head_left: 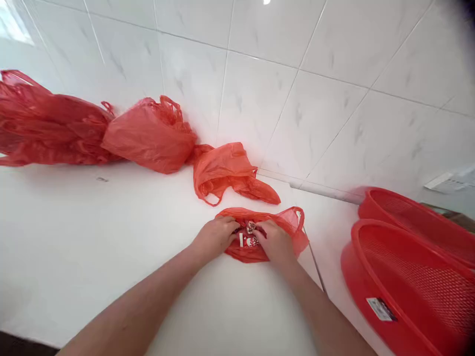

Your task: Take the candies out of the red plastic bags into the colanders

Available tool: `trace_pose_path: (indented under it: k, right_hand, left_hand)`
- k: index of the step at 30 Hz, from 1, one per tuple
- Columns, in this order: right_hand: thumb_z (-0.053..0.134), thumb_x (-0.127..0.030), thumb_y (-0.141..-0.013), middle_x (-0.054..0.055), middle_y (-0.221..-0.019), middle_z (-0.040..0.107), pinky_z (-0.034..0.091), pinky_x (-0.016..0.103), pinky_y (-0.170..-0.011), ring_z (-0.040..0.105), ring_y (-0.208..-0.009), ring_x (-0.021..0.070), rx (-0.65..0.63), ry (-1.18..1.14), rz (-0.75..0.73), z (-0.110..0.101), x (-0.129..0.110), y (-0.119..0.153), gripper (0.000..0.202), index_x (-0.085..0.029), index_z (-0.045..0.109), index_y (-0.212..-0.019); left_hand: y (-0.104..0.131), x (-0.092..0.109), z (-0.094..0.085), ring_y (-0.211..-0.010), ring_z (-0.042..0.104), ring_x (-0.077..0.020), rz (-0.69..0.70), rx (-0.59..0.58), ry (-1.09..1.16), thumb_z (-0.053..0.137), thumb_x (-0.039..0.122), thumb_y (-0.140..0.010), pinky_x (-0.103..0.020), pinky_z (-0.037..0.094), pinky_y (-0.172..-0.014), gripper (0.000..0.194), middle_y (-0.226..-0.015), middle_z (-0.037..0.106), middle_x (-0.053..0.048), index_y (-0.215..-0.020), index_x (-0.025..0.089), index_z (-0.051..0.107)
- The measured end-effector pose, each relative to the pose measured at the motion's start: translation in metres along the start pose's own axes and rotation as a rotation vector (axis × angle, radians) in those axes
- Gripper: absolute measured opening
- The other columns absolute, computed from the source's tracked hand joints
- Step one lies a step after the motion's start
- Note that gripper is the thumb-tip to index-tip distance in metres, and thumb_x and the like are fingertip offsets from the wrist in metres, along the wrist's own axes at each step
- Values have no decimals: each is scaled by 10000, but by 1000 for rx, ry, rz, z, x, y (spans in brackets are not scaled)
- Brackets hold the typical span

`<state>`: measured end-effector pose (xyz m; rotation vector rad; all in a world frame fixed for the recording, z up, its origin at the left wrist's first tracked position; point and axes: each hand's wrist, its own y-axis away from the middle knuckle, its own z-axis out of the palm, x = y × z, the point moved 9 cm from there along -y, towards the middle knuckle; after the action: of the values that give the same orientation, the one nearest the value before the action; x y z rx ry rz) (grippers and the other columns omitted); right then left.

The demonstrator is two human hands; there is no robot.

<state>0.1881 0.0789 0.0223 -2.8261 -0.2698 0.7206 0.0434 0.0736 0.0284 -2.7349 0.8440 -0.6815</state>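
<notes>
Some packets (249, 242) lie between left hand (218, 233) and right hand (277, 241) in a red plastic bag (247, 256). Both curl; I can't tell if they pinch.

Left fingers (234, 228) and right fingers (261, 236) inside opened red plastic bag (247, 255), at small printed packets (248, 241) between them; exact grip unclear. Bag's handle loop (302, 217) right of fingers. Crumpled red bag (228, 165) just beyond fingers; bulkier red bags (148, 138) farther left. Red mesh baskets (355, 267) right of fingers. White desk (111, 232) beneath, marbled wall tiles (260, 94) beyond.
</notes>
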Motion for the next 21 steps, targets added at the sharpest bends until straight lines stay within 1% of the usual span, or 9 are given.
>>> trace_pose_path:
  k: [3, 6, 8, 11, 16, 19, 21]
  right_hand:
    - [540, -370, -860, -1, -981, 633, 437, 293, -721, 610, -838, 175, -48, 50, 38, 4, 5, -3, 211, -274, 654, -1011]
    - [570, -405, -837, 24, -1023, 621, 435, 292, -682, 612, -841, 192, -70, 116, 50, 7, 8, -6, 287, -266, 633, -1080]
    - [579, -420, -831, 33, -1027, 615, 429, 284, -650, 612, -816, 190, -76, 155, 38, 8, 7, -7, 320, -265, 625, -1107]
    - [547, -419, -853, 36, -993, 611, 416, 268, -598, 607, -745, 170, -75, 201, 15, 10, 3, -6, 290, -264, 644, -1077]
    - [450, -356, -905, 26, -924, 627, 368, 271, -516, 591, -659, 152, 21, 351, -41, 11, -5, -7, 275, -251, 674, -1025]
    - [404, -295, -919, 25, -912, 645, 365, 280, -518, 597, -669, 157, 87, 419, -40, 12, -4, -8, 295, -237, 686, -986]
    - [396, -273, -922, 23, -936, 653, 377, 282, -532, 602, -680, 158, 116, 424, -35, 11, -3, -8, 299, -233, 687, -978]
  left_hand:
    - [0, 2, 0, -864, 601, -194, 5, -1, 6, 456, 194, -863, -304, 472, -745, 213, -933, 670, -30, -947, 216, 650]
    - [0, 2, 2, -855, 600, -190, -1, -8, 21, 440, 196, -869, -300, 472, -743, 229, -920, 666, -30, -939, 213, 657]
    - [0, 0, 3, -850, 598, -189, -11, -11, 26, 432, 183, -865, -296, 472, -728, 243, -921, 664, -32, -944, 209, 660]
    - [0, -1, 3, -844, 597, -189, -12, -9, 17, 430, 166, -855, -295, 470, -714, 258, -934, 663, -35, -962, 207, 661]
    - [0, -1, 3, -850, 596, -182, -9, -6, 29, 439, 120, -819, -288, 474, -723, 284, -930, 664, -32, -964, 215, 664]
    - [-1, 0, 2, -863, 595, -179, -5, -3, 27, 431, 61, -769, -283, 473, -736, 337, -926, 665, -28, -955, 218, 664]
    - [0, 0, 2, -841, 595, -179, -9, -4, 24, 426, 52, -756, -287, 470, -720, 339, -906, 667, -27, -933, 215, 664]
